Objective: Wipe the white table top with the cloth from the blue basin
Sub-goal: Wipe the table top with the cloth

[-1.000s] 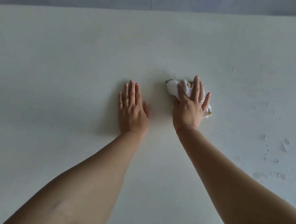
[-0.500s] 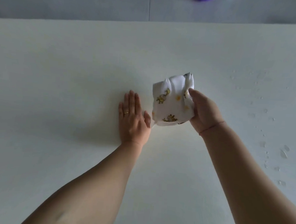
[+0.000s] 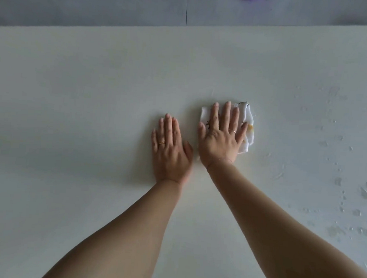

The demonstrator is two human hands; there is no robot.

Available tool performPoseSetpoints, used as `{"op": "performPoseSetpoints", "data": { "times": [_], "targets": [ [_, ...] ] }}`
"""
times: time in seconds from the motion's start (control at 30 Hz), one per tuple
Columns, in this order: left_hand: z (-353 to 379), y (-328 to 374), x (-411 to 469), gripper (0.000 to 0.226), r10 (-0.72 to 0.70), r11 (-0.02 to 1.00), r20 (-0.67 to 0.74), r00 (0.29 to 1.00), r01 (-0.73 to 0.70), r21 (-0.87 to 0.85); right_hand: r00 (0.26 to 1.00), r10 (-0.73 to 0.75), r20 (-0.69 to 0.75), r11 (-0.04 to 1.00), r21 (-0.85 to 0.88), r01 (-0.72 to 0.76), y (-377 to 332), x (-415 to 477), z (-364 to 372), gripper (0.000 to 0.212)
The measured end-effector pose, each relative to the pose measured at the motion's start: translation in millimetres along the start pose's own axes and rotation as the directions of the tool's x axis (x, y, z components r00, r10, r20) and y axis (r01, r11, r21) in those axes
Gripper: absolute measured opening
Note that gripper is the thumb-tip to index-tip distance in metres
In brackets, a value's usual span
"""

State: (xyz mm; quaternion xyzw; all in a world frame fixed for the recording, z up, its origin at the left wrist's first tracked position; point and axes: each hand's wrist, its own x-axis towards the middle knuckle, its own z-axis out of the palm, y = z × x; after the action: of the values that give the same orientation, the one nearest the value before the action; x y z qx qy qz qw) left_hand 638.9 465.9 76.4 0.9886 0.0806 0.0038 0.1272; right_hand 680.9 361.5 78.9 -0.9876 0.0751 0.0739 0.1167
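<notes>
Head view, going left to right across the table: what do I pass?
Bare table top → left hand, flat on the table → right hand, spread flat on the cloth, which shows mostly past its right side → water drops toward the right edge.

Right hand (image 3: 221, 138) pressed flat on the folded white cloth (image 3: 248, 125), fingers (image 3: 226, 115) spread, on the white tabletop (image 3: 73, 111). Left hand (image 3: 170, 151) palm-down just left of the cloth, touching only the tabletop. Water droplets (image 3: 364, 193) scattered well right of the cloth.
</notes>
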Motion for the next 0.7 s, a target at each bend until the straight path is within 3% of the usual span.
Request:
{"op": "performPoseSetpoints", "data": {
  "times": [0.1, 0.2, 0.27, 0.33, 0.4, 0.47, 0.5, 0.57, 0.7],
  "targets": [
    [-0.3, 1.4, -1.5, 0.052, 0.003, 1.000, -0.012, 1.000, -0.003, -0.002, 0.976, -0.210, 0.052, 0.978, 0.018, 0.209, -19.7, 4.0, 4.2, 0.061],
    [-1.0, 0.8, -1.4, 0.051, 0.002, 1.000, -0.024, 1.000, -0.003, -0.016, 0.877, -0.469, 0.108, 0.878, -0.056, 0.476, -1.2, 17.6, -6.5, 0.057],
    [-0.3, -0.9, -1.6, 0.057, 0.005, 1.000, 0.006, 1.000, -0.005, -0.019, 0.853, -0.515, 0.083, 0.842, -0.138, 0.522, 22.5, 32.4, -14.8, 0.056],
    [-0.2, -1.0, -1.1, 0.060, 0.010, 1.000, 0.023, 1.000, -0.010, 0.001, 0.931, -0.363, 0.043, 0.923, -0.122, 0.365, 38.9, 49.2, -19.4, 0.056],
    [0.2, -1.5, -1.1, 0.061, 0.002, 1.000, 0.032, 0.999, -0.003, 0.018, 0.994, -0.109, 0.000, 0.992, -0.069, 0.108, 35.4, 57.9, -16.3, 0.056],
    [1.1, -1.5, -0.5, 0.061, 0.000, 1.000, 0.038, 0.999, -0.001, 0.023, 0.998, 0.057, -0.020, 0.998, -0.009, -0.057, 9.8, 55.7, -10.2, 0.057],
    [1.2, -1.9, -0.2, 0.062, 0.001, 1.000, 0.042, 0.999, -0.002, 0.020, 0.999, 0.050, -0.013, 0.999, 0.010, -0.050, -7.0, 50.7, -5.7, 0.057],
    [0.8, -2.4, 0.0, 0.062, 0.015, 1.000, 0.036, 0.999, -0.016, 0.018, 0.987, -0.158, 0.024, 0.987, 0.002, 0.158, -38.6, 35.3, 3.5, 0.056],
    [-0.4, -3.1, -1.4, 0.058, 0.021, 1.000, 0.004, 1.000, -0.021, -0.015, 0.845, -0.525, 0.102, 0.847, -0.034, 0.531, -25.5, 42.3, -5.5, 0.052]
  ]
}}
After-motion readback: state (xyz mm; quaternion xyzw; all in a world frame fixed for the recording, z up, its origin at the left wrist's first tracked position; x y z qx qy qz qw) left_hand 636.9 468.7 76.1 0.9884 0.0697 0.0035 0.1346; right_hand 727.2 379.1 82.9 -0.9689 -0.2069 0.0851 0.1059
